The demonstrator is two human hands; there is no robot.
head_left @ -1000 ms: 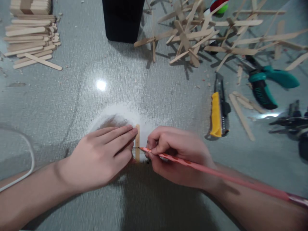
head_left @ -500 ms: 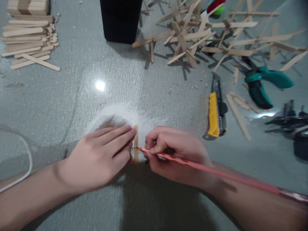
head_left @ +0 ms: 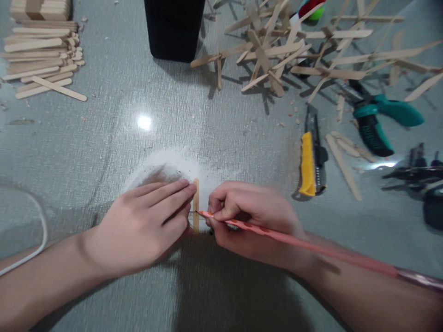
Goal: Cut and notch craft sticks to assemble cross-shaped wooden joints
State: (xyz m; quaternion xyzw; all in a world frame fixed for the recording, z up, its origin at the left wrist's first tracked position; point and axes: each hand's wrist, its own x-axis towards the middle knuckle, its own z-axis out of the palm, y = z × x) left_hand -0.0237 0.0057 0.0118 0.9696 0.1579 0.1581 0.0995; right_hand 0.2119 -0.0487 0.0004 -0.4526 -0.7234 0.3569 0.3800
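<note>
A narrow wooden craft stick (head_left: 196,198) lies upright in my view on a white patch of the table. My left hand (head_left: 148,221) lies palm down with its fingers stretched out, the tips touching the stick's left edge; its thumb is mostly hidden. Closed around a pink pencil (head_left: 277,236) near the point, my right hand (head_left: 245,214) rests just right of the stick. The pencil's tip touches the stick, where small dark marks show. A thin line runs crosswise on the white surface under the stick.
Stacked craft sticks (head_left: 41,55) lie at upper left. A black container (head_left: 174,30) stands at the back beside many crossed stick pieces (head_left: 273,50). At right are a yellow utility knife (head_left: 308,163), teal-handled pliers (head_left: 372,120) and loose sticks (head_left: 342,168). A white cable (head_left: 43,221) crosses the left side.
The pencil's tip has shifted very slightly left on the stick, and its far end has swung a little. Both hands stay nearly in place.
</note>
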